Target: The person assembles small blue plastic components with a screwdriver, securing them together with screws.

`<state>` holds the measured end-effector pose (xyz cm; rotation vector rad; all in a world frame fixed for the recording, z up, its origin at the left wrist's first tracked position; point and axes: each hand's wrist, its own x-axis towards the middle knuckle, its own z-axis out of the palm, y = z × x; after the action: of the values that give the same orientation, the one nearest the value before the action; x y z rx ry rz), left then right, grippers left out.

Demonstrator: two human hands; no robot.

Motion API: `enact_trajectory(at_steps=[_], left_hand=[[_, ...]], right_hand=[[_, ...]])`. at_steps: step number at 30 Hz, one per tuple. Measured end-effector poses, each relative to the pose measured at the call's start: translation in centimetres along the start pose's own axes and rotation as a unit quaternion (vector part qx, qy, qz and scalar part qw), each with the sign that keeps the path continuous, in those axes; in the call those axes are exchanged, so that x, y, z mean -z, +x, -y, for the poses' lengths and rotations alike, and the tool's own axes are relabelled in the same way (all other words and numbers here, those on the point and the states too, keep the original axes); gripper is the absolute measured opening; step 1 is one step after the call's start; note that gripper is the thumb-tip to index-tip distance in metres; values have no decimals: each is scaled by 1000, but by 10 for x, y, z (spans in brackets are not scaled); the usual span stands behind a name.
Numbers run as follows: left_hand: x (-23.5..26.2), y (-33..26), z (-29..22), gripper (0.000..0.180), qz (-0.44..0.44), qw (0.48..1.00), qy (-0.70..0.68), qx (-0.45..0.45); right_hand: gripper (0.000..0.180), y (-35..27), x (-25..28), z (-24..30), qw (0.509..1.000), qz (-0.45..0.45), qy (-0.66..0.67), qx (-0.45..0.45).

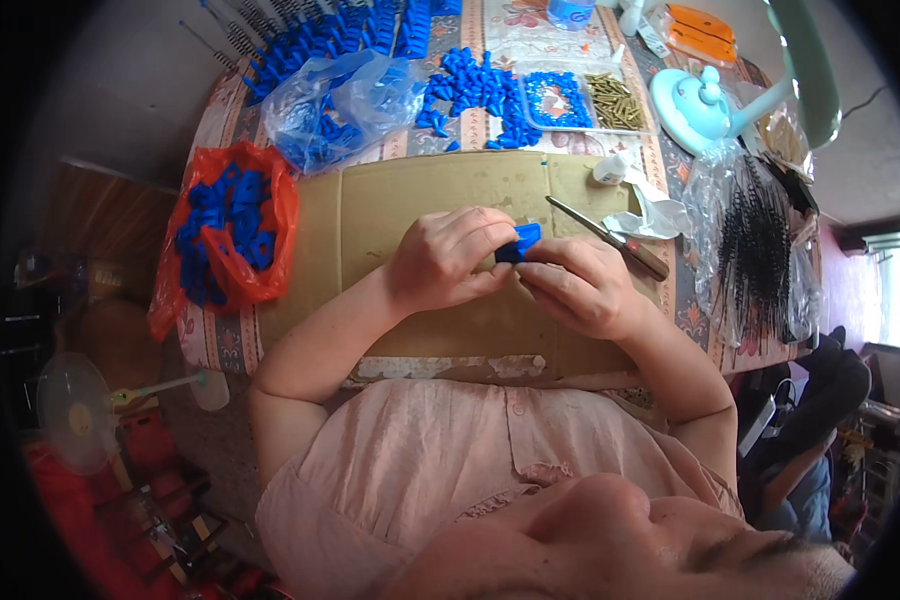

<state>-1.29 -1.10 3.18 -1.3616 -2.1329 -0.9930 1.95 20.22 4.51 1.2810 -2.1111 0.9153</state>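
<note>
Over the cardboard sheet [410, 345], both hands meet at a small blue plastic piece [519, 244]. My left hand [453, 252] is closed, gripping its left side between thumb and fingers. From the right, my right hand [585, 287] is also closed, its fingertips pinched against the piece's right edge. Whether a smaller part sits between those fingertips is hidden. A screwdriver-like tool with a brown handle [648, 260] lies beyond my right hand, its dark shaft pointing to the upper left. Close to it are a small white bottle [610, 170] and crumpled white tissue [658, 212].
A red bag [282, 215] of blue parts lies left. Behind are a clear bag [370, 100], loose blue pieces [470, 85] and a divided tray [580, 128] of blue bits and brass-coloured pieces. A pale blue lamp base [692, 110] and bagged black spiralled rods [755, 245] stand right.
</note>
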Motion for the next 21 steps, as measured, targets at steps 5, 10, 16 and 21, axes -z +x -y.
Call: enact_trajectory(at_steps=[5, 10, 16, 21], left_hand=[[-2, -2, 1, 31, 28, 998, -32, 53], [-8, -3, -5, 31, 49, 992, -62, 102], [-6, -2, -7, 32, 52, 976, -114, 180], [0, -3, 0, 25, 23, 936, -174, 305]], right_hand=[[32, -2, -5, -5, 1000, 8, -4, -12], [33, -3, -10, -5, 1000, 17, -18, -6], [32, -2, -4, -8, 999, 17, -7, -38], [21, 8, 26, -11, 982, 31, -94, -160]])
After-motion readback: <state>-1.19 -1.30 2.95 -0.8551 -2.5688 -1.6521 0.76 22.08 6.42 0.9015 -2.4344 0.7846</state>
